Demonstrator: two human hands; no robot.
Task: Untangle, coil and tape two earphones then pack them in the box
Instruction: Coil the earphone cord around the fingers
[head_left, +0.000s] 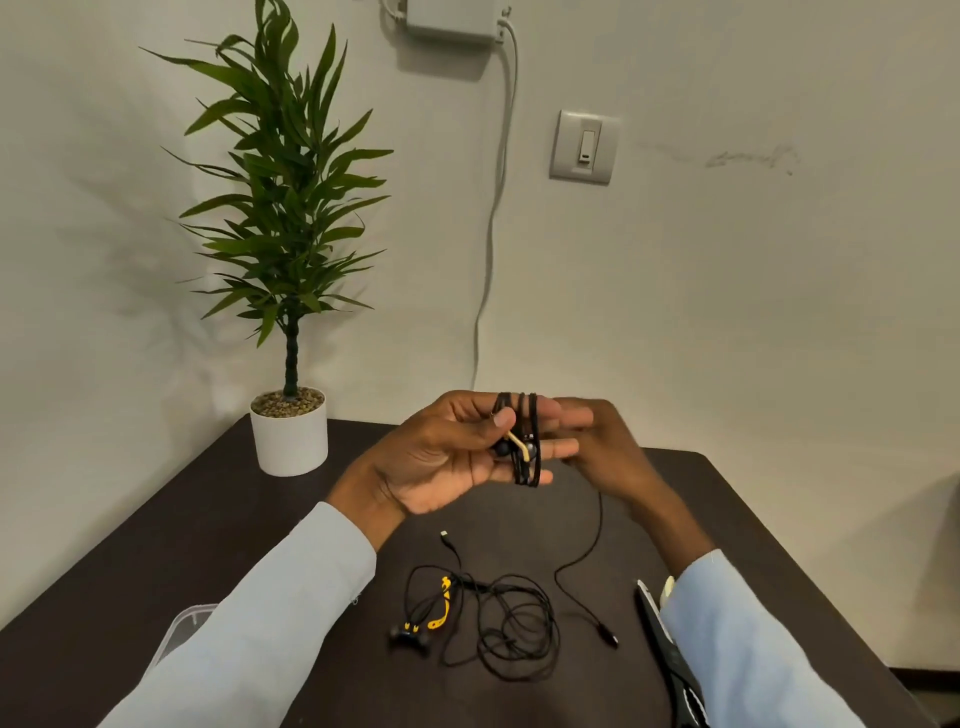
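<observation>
Two black wired earphones show in the head view. One, a black earphone with a pale yellow stem (522, 441), is wound in loops round the straight fingers of the left hand (457, 457), whose thumb pins the earbuds against them; its loose tail hangs down to a plug lying on the dark brown table (218, 519). The right hand (597, 441) sits just behind the coil, blurred, so I cannot tell its grip. The other, a tangled black earphone with yellow fittings (488, 618), lies on the table below both hands. One clear plastic box (182, 631) peeks out beside the left sleeve, its contents hidden. Black-handled scissors (667, 649) lie partly under the right sleeve. A potted green plant (288, 249) stands at the table's far left corner.
</observation>
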